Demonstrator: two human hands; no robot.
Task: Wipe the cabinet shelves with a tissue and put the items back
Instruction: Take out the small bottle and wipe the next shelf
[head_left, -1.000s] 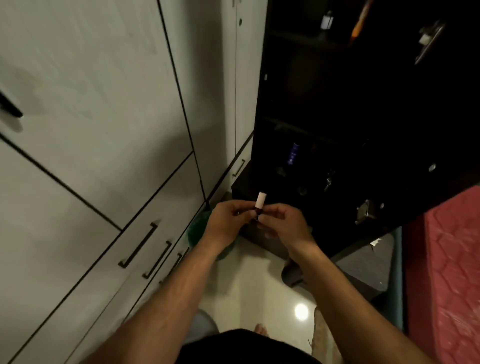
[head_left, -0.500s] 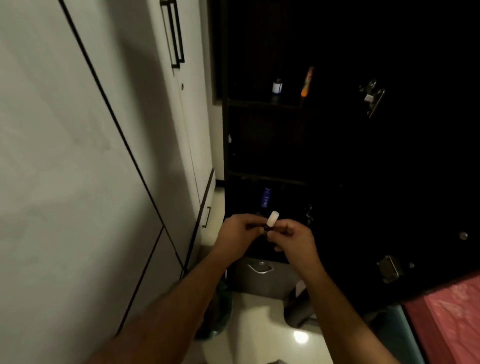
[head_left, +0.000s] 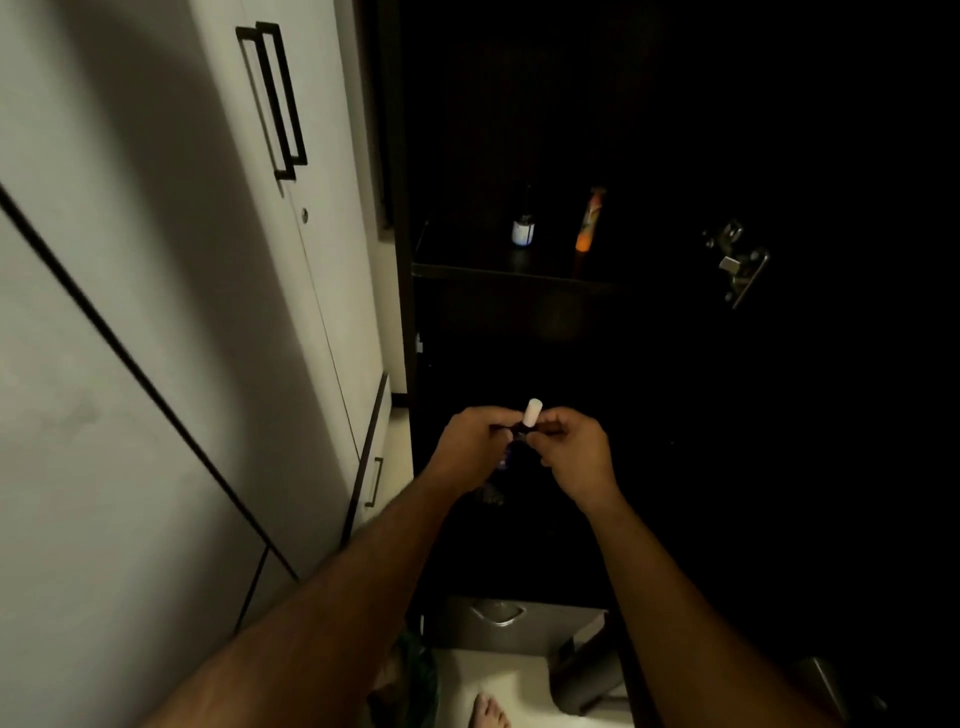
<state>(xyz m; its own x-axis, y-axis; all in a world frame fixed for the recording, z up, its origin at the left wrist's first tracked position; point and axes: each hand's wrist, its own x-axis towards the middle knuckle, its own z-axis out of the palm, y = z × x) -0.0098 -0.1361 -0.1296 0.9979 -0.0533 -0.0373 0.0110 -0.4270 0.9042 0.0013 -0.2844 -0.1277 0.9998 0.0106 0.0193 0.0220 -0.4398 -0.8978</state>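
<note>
White cap (head_left: 532, 413) of a small dark item at frame centre: left hand (head_left: 475, 449) and right hand (head_left: 574, 457) both pinch it with curled fingers, before the dark cabinet (head_left: 519, 332). Bottle (head_left: 522, 228) and orange tube (head_left: 589, 221) stand on the upper shelf (head_left: 498, 270).

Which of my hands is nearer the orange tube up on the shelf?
Right. The right hand is below the orange tube, nearly under it; the left hand is below and farther left.
</note>
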